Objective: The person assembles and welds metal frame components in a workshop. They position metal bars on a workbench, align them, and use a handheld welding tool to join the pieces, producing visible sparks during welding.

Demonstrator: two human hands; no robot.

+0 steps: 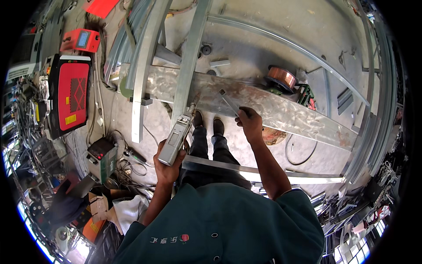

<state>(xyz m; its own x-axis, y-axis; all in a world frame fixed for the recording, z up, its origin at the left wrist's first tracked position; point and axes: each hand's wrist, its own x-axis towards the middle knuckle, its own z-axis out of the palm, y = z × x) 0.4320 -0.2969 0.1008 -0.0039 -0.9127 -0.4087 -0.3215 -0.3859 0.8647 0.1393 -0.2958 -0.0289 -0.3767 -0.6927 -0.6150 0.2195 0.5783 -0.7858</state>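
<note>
My left hand is wrapped round a boxy silver-grey welding gun, whose narrow tip points away from me toward a steel beam. Between the fingers of my right hand is pinched a short, thin metal strip. Its far end reaches over a wide, scuffed steel plate that crosses in front of me. An upright-looking galvanized beam lies across this plate, close to the gun's tip. Whether the strip touches the plate I cannot tell.
At the left stand a red-and-black machine, a smaller red unit and a box with red lights, with cables around. A copper wire spool sits beyond the plate. A steel bar runs close before my body.
</note>
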